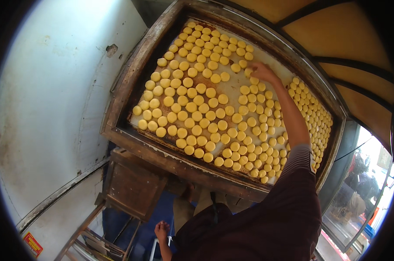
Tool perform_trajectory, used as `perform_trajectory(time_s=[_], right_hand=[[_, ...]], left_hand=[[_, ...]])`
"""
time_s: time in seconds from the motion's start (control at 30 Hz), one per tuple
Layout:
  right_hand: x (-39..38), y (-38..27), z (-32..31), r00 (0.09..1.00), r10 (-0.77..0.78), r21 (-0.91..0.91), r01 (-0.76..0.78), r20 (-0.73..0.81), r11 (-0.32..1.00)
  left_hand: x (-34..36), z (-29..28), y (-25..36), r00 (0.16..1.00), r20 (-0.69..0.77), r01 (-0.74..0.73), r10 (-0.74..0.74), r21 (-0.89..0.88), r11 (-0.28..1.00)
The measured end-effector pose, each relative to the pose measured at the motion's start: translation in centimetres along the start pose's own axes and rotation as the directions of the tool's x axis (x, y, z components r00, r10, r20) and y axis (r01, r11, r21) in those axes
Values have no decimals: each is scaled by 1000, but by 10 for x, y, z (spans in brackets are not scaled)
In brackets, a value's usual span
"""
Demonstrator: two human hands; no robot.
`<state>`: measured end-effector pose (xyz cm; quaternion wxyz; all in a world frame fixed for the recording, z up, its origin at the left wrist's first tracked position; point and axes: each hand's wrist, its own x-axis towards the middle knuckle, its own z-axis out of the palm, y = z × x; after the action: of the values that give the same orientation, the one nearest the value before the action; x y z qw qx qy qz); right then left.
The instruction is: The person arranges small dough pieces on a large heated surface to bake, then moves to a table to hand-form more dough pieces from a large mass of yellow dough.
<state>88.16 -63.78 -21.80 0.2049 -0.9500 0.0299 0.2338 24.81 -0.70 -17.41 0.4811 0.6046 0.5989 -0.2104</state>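
While the right hand [260, 71] is stretched out to the far side of a large tray [232, 88], its fingers are bent down beside the yellow rounds [211, 92]. Whether one of them is gripped cannot be told, since the fingertips are small and partly hidden, and how far the hand is opened cannot be made out either. The left hand [162, 229] is held low, well apart from the tray, with its fingers loosely curled; whether anything is held in it cannot be seen. Just beneath it, a white frame [154, 247] is partly shown.

The rounds are spread over the tray in uneven rows. On the left and in the middle they are set with small gaps, some touching, while beyond the right forearm they are packed much more closely. A bare patch of the tray is left between the middle rows, near the right hand. The tray is enclosed by a worn wooden frame [135, 78], and an orange-brown cover [316, 30] crossed by dark ribs is seen above its far side.

To the left, a pale wall [57, 95] is marked by a chipped patch. Below the tray, a brown wooden box [134, 187] is placed over a blue floor [140, 232].
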Motion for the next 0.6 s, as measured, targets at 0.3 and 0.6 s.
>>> perform_trajectory(time_s=[0.3,0.6], right_hand=[[16,-40,21,956,-246,-147,224,-162,964],[-11,-71,35,943,-331,-103,332,23,938]], left_hand=[[1,5,16,999,32,-6,7,-26,1000],[4,6,1,1000,26,8,-7,-21,1000]])
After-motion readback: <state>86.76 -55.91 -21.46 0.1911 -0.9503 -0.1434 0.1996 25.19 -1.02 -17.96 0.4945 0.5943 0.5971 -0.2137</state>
